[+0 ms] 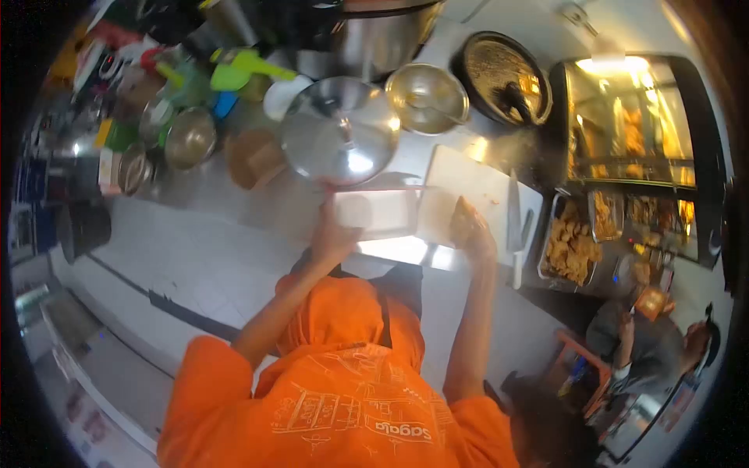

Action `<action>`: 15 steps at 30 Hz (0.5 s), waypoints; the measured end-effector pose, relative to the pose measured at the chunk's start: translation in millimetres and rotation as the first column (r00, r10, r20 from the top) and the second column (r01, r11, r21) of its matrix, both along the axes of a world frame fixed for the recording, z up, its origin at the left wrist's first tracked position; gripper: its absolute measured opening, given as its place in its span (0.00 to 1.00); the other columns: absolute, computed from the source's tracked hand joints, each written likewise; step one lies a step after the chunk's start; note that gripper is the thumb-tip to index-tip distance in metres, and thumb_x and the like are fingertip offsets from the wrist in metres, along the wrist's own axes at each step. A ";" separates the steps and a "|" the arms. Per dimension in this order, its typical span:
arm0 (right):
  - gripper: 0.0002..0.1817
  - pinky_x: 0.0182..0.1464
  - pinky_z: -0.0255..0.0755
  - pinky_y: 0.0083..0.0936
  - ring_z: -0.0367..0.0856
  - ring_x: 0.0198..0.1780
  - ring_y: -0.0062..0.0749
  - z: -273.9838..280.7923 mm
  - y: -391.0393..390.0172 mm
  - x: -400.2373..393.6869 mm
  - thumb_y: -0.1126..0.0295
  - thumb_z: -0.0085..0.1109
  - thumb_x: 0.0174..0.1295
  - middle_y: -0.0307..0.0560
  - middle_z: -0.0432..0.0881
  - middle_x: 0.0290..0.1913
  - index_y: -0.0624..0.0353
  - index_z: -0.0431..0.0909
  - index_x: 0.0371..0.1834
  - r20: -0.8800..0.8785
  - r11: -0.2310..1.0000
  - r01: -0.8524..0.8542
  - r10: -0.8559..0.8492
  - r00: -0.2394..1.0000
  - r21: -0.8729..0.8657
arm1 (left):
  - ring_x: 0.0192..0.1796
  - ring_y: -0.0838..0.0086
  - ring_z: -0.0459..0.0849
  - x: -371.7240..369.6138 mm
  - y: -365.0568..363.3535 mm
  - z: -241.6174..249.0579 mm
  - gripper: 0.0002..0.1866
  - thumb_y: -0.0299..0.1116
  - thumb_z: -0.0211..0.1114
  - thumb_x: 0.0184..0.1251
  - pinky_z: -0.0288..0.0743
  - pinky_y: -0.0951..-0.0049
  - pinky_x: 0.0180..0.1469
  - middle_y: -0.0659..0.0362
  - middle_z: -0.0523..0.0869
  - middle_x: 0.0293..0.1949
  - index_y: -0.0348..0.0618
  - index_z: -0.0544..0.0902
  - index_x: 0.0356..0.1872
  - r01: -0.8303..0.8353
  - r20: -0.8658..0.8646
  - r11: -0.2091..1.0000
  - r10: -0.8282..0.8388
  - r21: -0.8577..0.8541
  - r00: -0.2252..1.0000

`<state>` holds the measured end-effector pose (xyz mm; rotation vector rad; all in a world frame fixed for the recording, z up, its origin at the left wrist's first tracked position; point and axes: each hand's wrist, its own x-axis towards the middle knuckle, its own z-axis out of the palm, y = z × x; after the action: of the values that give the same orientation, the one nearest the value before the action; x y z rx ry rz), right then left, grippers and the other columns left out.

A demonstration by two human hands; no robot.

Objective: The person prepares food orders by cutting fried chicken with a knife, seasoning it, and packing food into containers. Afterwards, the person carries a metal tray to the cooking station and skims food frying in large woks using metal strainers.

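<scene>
White container (378,204): boxy little thing near the front edge of the metal counter (195,191), right by the left end of the cutting board (449,165); can't tell if it's resting or lifted a bit.
Left hand (337,236): clamped on the container's left end, thumb along the near side.
Right hand (471,228): over the board's front part, fingers bunched close; too blurry to tell if there's anything pinched in there.
Knife (515,226): lying at the board's right side, white handle pointing back toward the person, well within the right hand's area.
Behind the container: big shiny lid (331,140), then a metal bowl (427,97) and a dark round pan (495,66) further right.
Right side: tray (545,251) of golden-brown food (573,248), below a lit display case (632,117).
</scene>
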<state>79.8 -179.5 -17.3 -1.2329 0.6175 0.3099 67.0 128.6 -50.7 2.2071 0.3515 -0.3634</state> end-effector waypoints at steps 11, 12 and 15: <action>0.23 0.70 0.70 0.39 0.76 0.67 0.51 12.9 142.1 -28.8 0.75 0.61 0.64 0.59 0.78 0.64 0.59 0.76 0.65 0.148 0.298 0.044 0.336 0.930 -0.953 | 0.68 0.42 0.75 -16.5 77.4 -29.9 0.48 0.44 0.74 0.62 0.73 0.52 0.67 0.34 0.73 0.67 0.32 0.57 0.76 0.248 0.155 0.968 -0.252 0.042 0.955; 0.21 0.67 0.72 0.39 0.79 0.65 0.49 11.6 138.9 -38.9 0.74 0.59 0.65 0.57 0.80 0.63 0.57 0.78 0.62 0.271 0.354 0.157 0.300 0.915 -0.922 | 0.70 0.44 0.74 -13.6 91.8 -4.1 0.39 0.44 0.74 0.63 0.72 0.55 0.68 0.35 0.75 0.67 0.30 0.69 0.69 0.146 0.005 0.979 -0.147 -0.144 0.989; 0.26 0.49 0.81 0.32 0.89 0.48 0.38 5.8 112.4 -67.5 0.84 0.57 0.56 0.51 0.87 0.52 0.53 0.81 0.59 0.104 0.537 0.031 0.106 0.989 -0.843 | 0.59 0.53 0.83 -29.3 118.9 -34.6 0.25 0.36 0.71 0.65 0.76 0.61 0.60 0.44 0.82 0.58 0.34 0.78 0.59 0.116 0.199 0.991 -0.100 -0.072 0.975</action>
<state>12.3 -67.1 -11.5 -2.2087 0.6294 -0.0907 37.7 247.6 -85.3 2.1630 0.1079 -0.2132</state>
